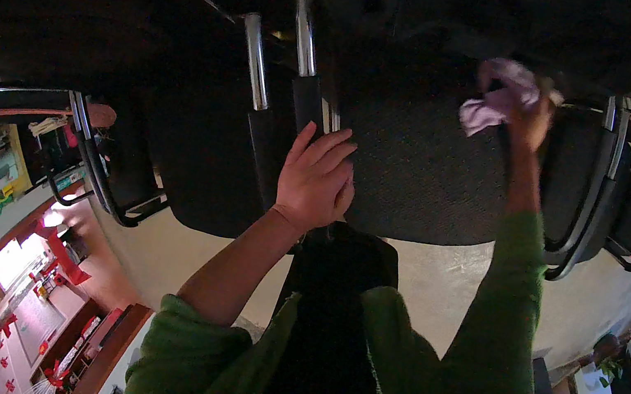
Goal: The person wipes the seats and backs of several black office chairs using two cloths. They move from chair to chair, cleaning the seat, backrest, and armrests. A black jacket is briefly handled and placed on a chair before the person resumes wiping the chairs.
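Note:
A row of black chairs with metal frames stands before me. My left hand (318,182) rests at the lower end of a chair armrest, its thumb spread and its other fingers bent; whether it grips the armrest I cannot tell. A crumpled light purple cloth (498,99) is in my right hand (534,118), over the far right part of a black textured chair seat (426,172). The cloth and this hand are blurred. Beside my left hand rise two armrest posts, partly bare chrome (256,62) and partly black.
More chairs with black tubular armrests (595,187) stand at the right, and another armrest (99,179) is at the left. Mixed items, among them a pink-brown long object (54,112), lie at the far left. Pale floor (440,274) shows below the seats.

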Demonstrator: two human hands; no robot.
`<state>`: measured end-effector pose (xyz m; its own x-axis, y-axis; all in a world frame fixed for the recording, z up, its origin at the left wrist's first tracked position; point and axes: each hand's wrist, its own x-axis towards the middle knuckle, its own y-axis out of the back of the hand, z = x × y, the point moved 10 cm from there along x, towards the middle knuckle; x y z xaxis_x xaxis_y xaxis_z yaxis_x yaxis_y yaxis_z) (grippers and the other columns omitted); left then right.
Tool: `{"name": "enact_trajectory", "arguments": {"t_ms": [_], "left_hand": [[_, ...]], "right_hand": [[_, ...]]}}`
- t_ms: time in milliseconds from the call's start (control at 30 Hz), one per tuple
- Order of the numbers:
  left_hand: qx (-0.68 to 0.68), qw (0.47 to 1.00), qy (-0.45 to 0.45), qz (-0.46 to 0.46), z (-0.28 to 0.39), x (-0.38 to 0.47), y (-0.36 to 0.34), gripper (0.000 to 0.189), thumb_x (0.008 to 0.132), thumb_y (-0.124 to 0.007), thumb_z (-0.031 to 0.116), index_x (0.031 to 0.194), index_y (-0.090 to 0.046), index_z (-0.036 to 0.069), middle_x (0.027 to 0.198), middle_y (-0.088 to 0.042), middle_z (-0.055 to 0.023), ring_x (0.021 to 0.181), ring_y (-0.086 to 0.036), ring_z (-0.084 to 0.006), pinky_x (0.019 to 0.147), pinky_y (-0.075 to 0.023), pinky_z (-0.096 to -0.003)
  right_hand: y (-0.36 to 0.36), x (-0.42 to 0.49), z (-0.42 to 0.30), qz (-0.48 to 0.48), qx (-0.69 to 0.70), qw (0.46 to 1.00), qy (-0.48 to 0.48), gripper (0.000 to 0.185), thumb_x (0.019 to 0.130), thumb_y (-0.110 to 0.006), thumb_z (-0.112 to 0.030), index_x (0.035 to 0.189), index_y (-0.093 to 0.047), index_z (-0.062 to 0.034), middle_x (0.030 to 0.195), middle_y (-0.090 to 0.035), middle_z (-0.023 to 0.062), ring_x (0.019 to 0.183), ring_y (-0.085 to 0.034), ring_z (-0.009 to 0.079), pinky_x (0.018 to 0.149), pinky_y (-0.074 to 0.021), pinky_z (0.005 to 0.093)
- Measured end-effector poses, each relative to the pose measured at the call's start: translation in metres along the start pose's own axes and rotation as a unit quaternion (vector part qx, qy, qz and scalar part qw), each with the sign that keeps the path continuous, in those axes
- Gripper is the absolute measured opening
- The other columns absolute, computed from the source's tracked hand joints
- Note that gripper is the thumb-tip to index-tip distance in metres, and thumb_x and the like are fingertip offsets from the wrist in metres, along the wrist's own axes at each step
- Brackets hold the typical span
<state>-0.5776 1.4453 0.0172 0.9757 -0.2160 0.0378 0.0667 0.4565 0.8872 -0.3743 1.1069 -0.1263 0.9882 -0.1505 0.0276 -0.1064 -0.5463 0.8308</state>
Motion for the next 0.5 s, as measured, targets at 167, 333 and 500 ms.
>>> {"name": "enact_trajectory", "arguments": {"t_ms": [167,333,500], "left_hand": [[0.001,1.000,0.000,-0.018,0.000,0.002,-0.002,0.003,0.076,-0.066,0.011,0.077,-0.066,0.008,0.117,-0.066,-0.0063,0.125,-0.054,-0.0235,0.115,-0.0291,-0.0523],[0.012,1.000,-0.012,-0.003,-0.002,-0.001,-0.003,0.008,0.075,-0.064,0.013,0.082,-0.067,0.010,0.116,-0.066,-0.0036,0.122,-0.056,-0.0245,0.113,-0.0287,-0.0553],[0.008,1.000,-0.006,0.002,-0.008,-0.008,0.001,0.008,0.076,-0.064,0.014,0.082,-0.067,0.009,0.117,-0.066,-0.0046,0.124,-0.055,-0.0244,0.114,-0.0283,-0.0549]], "right_hand": [[-0.136,-0.017,-0.003,0.032,-0.311,0.950,0.005,0.048,0.088,-0.066,-0.042,0.122,-0.060,-0.0089,0.107,-0.067,0.0171,0.102,-0.066,0.0292,0.086,-0.0529,0.0450],[-0.235,-0.252,-0.232,-0.211,0.001,0.938,0.274,0.045,0.087,-0.068,-0.031,0.125,-0.061,-0.0086,0.115,-0.067,0.0141,0.105,-0.065,0.0271,0.091,-0.0524,0.0413],[-0.167,-0.252,-0.174,-0.566,0.253,0.785,-0.004,0.045,0.086,-0.070,-0.020,0.129,-0.061,-0.0083,0.122,-0.066,0.0111,0.109,-0.065,0.0250,0.096,-0.0519,0.0377]]}}
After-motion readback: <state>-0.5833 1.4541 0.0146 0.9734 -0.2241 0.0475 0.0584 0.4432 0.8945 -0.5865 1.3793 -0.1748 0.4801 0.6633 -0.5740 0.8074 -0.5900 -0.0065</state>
